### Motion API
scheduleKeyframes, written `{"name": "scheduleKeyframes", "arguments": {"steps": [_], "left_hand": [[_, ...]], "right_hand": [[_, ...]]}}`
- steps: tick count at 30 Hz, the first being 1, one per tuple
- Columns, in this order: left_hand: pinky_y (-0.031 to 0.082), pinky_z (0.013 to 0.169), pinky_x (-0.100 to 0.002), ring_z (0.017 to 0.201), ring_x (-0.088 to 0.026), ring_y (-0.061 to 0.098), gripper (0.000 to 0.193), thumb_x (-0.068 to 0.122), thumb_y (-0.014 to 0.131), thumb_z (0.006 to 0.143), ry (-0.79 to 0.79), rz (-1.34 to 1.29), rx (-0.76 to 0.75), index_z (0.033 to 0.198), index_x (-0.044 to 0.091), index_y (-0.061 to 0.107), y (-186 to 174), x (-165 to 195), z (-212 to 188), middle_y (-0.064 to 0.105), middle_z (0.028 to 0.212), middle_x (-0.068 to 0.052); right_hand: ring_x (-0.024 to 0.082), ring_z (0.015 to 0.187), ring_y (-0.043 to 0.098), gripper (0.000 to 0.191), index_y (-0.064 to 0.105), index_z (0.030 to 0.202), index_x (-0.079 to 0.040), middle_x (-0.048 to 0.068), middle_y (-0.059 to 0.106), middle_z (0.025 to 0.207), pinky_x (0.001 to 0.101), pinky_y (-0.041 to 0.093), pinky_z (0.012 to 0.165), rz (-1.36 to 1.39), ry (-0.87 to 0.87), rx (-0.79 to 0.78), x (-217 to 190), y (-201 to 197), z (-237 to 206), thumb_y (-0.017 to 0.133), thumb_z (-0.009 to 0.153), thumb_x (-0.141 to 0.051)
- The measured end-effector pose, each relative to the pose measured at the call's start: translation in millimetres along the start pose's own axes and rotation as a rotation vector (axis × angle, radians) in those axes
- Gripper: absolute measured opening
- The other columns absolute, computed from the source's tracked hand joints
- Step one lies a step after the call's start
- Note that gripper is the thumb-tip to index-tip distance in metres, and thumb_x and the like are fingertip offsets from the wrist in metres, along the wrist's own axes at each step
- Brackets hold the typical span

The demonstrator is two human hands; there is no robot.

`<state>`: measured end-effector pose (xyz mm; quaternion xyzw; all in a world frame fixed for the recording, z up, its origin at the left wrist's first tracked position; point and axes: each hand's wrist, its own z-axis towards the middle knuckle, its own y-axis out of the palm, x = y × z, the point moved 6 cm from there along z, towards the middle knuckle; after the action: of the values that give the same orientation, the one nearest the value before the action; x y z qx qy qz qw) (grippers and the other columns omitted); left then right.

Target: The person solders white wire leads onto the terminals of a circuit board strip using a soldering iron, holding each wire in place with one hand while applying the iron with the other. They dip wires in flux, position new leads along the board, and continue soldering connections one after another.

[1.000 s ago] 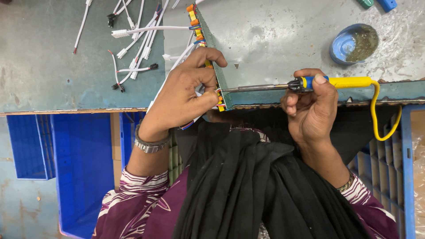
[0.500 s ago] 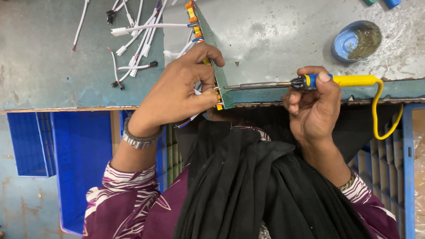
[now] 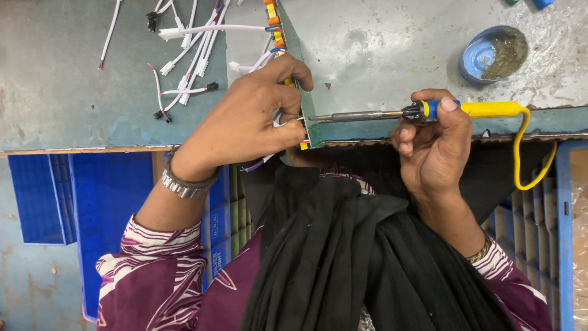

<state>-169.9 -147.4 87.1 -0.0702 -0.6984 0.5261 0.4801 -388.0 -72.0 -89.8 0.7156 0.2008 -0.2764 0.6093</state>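
The yellow-handled soldering iron [image 3: 429,111] with its blue collar and long grey metal shaft lies level across the near edge of the worn grey-green metal workbench [image 3: 73,104], its tip pointing toward the person's left and ending right at the edge of the narrow green circuit strip [image 3: 298,73]. The right hand [image 3: 435,144] is closed around the iron near the blue collar, thumb pressed on top and fingers curled beneath, gripping it like a pen. The iron's yellow cord [image 3: 530,165] loops down past the bench edge to the right of that hand.

The left hand [image 3: 245,122] is closed too, its fingers bent over the green circuit strip and its thumb on the far side, pinching the strip together with a few thin white wires [image 3: 278,119] near the bench's front edge. The strip runs away from the body toward the top of the view, with small yellow and orange parts [image 3: 272,15] along its left side. A silver metal watch band [image 3: 180,182] circles the left wrist, above a purple and white patterned sleeve [image 3: 153,270].

Further left on the bench lie loose white wire leads with small connectors [image 3: 184,55], scattered and crossing one another. Well to the right, near the far edge, sits a round blue dish [image 3: 474,58] holding a dull brownish mass. Black pleated cloth [image 3: 355,257] covers the lap between the arms, and blue plastic crates [image 3: 92,202] stand below the bench on the left.
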Motion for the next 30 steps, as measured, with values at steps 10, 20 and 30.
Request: {"name": "scheduleKeyframes", "arguments": {"steps": [10,20,30], "left_hand": [[0.05,0.074,-0.038,0.08,-0.026,0.062,0.027,0.022,0.068,0.081,0.003,0.009,-0.006,0.068,0.001,0.058,-0.6,3.5,2.8,0.065,0.121,-0.012],[0.049,0.073,-0.038,0.079,-0.026,0.062,0.028,0.023,0.068,0.081,0.014,0.02,-0.019,0.067,0.001,0.057,0.2,4.8,2.6,0.065,0.122,-0.012],[0.05,0.072,-0.039,0.077,-0.027,0.062,0.028,0.023,0.069,0.08,0.001,0.037,-0.013,0.067,0.0,0.057,-1.4,4.7,2.8,0.065,0.121,-0.013]], "right_hand": [[0.017,0.057,0.049,0.037,0.059,0.119,-0.002,0.009,0.058,0.072,0.0308,0.04,0.058,-0.023,-0.012,0.003,-2.3,2.4,2.4,0.052,0.114,-0.037],[0.017,0.057,0.049,0.038,0.059,0.119,-0.002,0.009,0.058,0.071,0.0305,0.04,0.059,-0.014,-0.002,-0.006,-0.8,-1.0,2.0,0.051,0.114,-0.039],[0.017,0.057,0.049,0.037,0.06,0.118,-0.002,0.009,0.058,0.071,0.0302,0.04,0.059,-0.026,-0.015,-0.031,-1.7,0.8,3.0,0.051,0.115,-0.037]]}}
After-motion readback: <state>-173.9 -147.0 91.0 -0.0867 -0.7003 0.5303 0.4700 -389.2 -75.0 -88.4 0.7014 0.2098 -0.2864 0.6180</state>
